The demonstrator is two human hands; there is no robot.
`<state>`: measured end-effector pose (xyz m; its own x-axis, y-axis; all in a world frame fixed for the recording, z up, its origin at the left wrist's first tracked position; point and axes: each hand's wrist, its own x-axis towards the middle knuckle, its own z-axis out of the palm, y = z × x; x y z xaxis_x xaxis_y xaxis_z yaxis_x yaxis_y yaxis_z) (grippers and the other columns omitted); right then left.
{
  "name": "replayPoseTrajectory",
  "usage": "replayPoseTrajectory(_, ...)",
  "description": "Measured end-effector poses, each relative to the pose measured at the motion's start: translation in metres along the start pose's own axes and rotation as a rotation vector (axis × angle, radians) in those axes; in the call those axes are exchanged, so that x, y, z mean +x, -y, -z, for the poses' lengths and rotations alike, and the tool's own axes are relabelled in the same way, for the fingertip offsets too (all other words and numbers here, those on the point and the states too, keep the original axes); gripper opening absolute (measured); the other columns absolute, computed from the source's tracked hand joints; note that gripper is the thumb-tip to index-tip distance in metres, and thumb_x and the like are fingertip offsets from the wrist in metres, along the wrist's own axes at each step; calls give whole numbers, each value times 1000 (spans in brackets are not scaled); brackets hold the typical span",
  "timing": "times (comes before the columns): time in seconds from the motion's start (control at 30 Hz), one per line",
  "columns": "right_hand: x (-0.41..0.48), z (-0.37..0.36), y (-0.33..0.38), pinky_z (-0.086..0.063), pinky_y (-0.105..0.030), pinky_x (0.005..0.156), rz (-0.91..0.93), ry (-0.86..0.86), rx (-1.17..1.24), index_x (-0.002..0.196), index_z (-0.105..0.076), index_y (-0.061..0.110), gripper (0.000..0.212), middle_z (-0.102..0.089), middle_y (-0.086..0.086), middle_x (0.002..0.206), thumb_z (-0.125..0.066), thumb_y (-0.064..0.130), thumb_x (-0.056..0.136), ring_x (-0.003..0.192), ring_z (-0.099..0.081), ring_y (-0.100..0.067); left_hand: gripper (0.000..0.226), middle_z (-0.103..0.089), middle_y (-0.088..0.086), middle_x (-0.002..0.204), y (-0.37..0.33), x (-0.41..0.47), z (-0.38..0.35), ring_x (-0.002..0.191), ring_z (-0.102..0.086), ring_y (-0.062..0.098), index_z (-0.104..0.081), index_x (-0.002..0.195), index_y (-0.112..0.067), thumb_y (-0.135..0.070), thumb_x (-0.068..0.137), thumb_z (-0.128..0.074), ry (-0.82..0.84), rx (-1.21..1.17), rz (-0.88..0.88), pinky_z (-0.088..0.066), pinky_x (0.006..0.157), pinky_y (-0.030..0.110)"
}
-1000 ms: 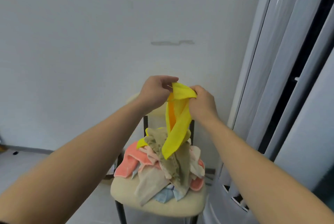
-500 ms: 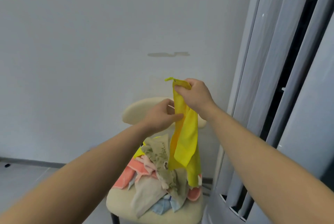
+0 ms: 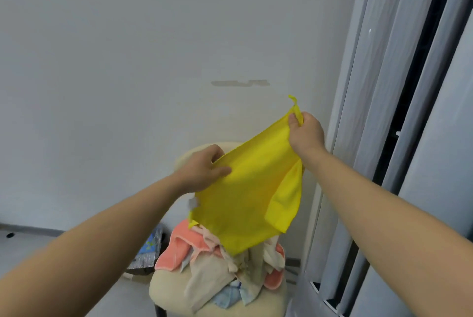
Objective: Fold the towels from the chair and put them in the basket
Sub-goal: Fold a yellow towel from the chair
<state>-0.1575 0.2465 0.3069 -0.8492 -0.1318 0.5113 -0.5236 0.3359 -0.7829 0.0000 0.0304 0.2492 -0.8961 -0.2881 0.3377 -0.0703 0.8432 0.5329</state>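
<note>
One yellow towel (image 3: 245, 188) is hanging spread in the air above the chair (image 3: 169, 293), the right hand (image 3: 304, 133) pinching its top corner and the left hand (image 3: 203, 169) gripping its lower edge. Several other towels (image 3: 204, 273) are lying heaped on its cream seat.

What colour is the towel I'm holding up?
Bright yellow towel, seen in the head view.

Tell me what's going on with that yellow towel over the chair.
A person holds a bright yellow cloth towel spread out between both hands. The right hand pinches its top corner high; the left hand grips the opposite edge lower. Beneath it, a heap of unfolded pink, beige and blue towels lies on the cream padded chair.
</note>
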Motion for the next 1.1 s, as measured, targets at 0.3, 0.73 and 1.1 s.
replayPoseTrajectory(0.3, 7, 9, -21, -34, -35, 59, -89, -63, -53, 84, -48, 14, 35, -51, -3, 75, -41, 39, 108, 74, -50, -27, 29, -71, -2, 98, 40, -9, 45, 91, -64, 19, -76, 106, -23, -6, 87, -62, 5, 121, 115, -54, 76, 28)
replayPoseTrajectory(0.73, 5, 16, -47, -41, -35, 71, -302, -63, -148, 98, -59, 9, 30, -59, -11, 93, -41, 31, 107, 87, -56, -33, 22, -70, 13, 98, 45, -10, 62, 81, -67, 24, -66, 114, -7, -16, 95, -70, -189, -908, 436, -59, 74, 35)
replayPoseTrajectory(1.1, -13, 12, -34, -55, -37, 74, -255, 285, 8, 104, -72, 21, 29, -65, -5, 111, -50, 8, 92, 89, -62, -25, 15, -62, 20, 105, 20, 0, 59, 89, -64, 31, -57, 109, -7, 3, 97, -59, -212, -816, 534, -57, 73, 39)
